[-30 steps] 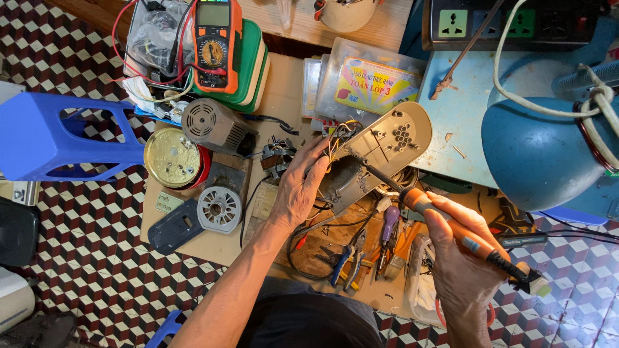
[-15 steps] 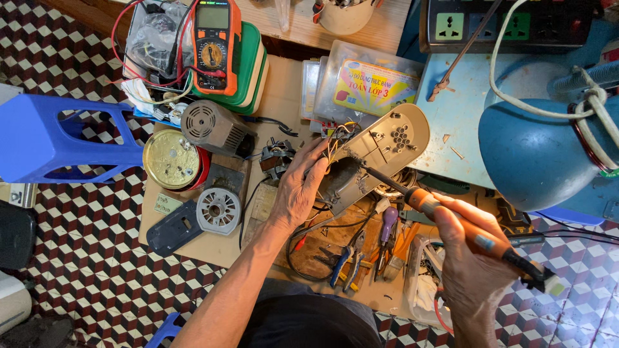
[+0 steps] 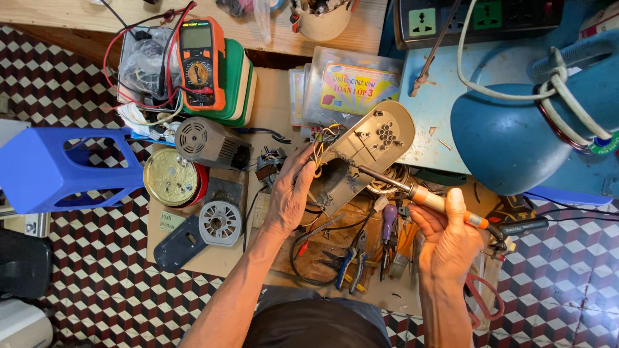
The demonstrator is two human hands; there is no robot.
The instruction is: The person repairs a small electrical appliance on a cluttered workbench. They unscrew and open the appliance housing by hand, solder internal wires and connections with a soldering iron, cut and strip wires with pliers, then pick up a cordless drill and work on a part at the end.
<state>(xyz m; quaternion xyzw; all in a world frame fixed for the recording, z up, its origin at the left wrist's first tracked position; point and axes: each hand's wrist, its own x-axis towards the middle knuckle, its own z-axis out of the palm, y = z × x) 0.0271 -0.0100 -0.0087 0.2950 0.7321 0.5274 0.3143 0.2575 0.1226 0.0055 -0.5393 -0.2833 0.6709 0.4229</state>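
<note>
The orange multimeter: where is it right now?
In the head view the orange multimeter lies upper left on a green case, above the grey motor, away from both hands.

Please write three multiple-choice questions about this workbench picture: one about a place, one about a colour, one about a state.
1. Where does the multimeter lie?
A. on the green box
B. on the blue stool
C. under the lamp

2. What colour is the lamp shade?
A. red
B. blue
C. white

3. What is the right hand doing?
A. resting empty
B. holding pliers
C. holding a soldering iron

Answers:
1 A: it rests on the green box.
2 B: the shade is blue.
3 C: the soldering iron points at the beige housing, which the left hand steadies.
</note>
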